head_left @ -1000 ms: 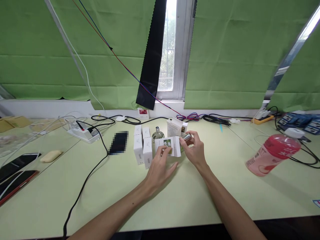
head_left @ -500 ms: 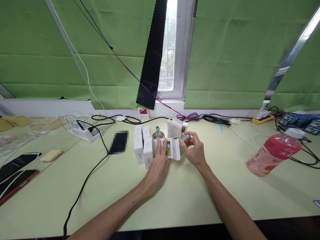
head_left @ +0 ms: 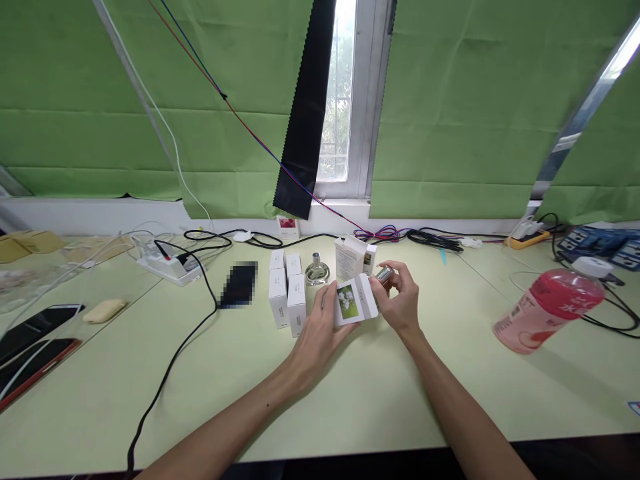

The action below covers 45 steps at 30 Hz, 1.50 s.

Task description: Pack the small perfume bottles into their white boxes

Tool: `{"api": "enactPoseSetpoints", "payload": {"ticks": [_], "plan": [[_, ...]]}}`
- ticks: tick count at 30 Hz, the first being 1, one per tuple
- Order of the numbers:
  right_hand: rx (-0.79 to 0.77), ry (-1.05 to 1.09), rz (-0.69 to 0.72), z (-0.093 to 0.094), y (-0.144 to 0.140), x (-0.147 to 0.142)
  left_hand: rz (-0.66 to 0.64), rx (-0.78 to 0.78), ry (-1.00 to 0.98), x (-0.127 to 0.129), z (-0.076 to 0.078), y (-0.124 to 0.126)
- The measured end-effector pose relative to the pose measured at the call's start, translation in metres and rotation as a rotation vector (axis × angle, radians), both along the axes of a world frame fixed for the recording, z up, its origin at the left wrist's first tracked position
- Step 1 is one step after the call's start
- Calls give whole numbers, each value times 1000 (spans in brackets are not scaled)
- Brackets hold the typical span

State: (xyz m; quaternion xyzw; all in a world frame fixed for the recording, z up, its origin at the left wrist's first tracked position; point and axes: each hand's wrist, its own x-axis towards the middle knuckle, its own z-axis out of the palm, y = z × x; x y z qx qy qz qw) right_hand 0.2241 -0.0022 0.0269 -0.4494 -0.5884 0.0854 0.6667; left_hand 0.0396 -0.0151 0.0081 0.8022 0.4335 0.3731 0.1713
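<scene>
Head view: tabletop (head_left: 310,407) pale green, wide and cluttered. Pink bottle (head_left: 547,308) lying on its side well to the right, clear of the work. Black cable (head_left: 170,363) snaking across the left half, power strip (head_left: 165,265) behind it; two phones (head_left: 35,340) at far left. Row of white boxes (head_left: 287,297) upright just left of the hands, uncapped glass bottle (head_left: 317,270) behind them, opened box (head_left: 349,257) beside it. Left hand (head_left: 320,333) closed around flower-print box (head_left: 354,300), held above the tabletop, flap end toward the right hand (head_left: 403,303). Right hand pinching silver-capped bottle (head_left: 384,275) at the box mouth. Advice: keep box steady, line bottle with opening, mind the white boxes at the left elbow side.
</scene>
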Motion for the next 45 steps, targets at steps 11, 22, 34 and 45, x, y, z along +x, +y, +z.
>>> {"api": "enactPoseSetpoints", "payload": {"ticks": [11,22,34,45], "plan": [[-191,115,0,0,6,6,3,-141,155,-1,8,-7],[-276,165,26,-7,13,12,29,-250,135,-3,2,-11],[-321,181,80,-10,17,11,72,-354,-101,1,9,-14],[-337,202,146,-11,18,12,48,-356,-146,3,7,-11]]}}
